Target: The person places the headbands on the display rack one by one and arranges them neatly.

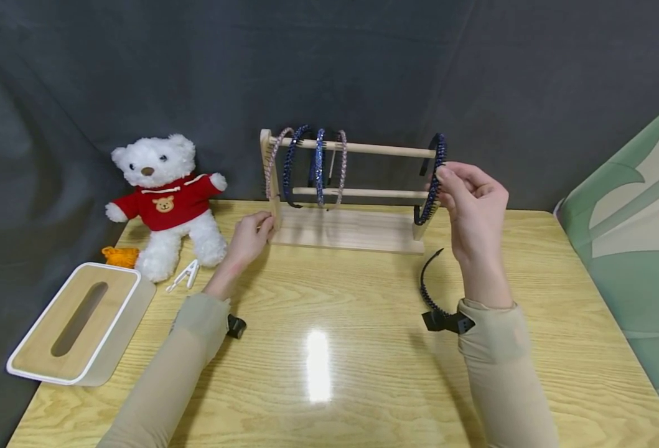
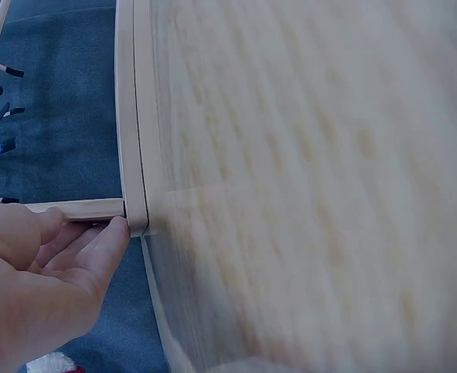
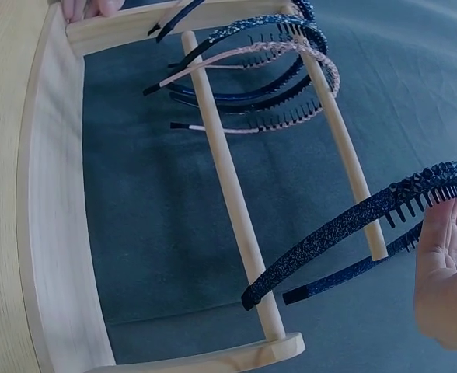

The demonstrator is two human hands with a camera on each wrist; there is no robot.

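Note:
My right hand (image 1: 475, 208) pinches a dark blue toothed headband (image 1: 440, 152) between thumb and fingers at the right end of a wooden headband rack (image 1: 357, 231). In the right wrist view the headband's two ends (image 3: 294, 295) hang on either side of the rack's bars. My left hand (image 1: 246, 239) grips the lower left end of the rack, thumb on one side and fingers on the other. Toward the rack's left end hang several headbands, among them a pink one (image 1: 343, 162) and a glittery blue one (image 1: 320, 168).
Another dark headband (image 1: 427, 289) lies on the table by my right wrist. Left of the rack sit a white teddy bear (image 1: 175, 202) in a red sweater, a white clip-like item (image 1: 186, 275), an orange item (image 1: 121, 256) and a tissue box (image 1: 119, 330).

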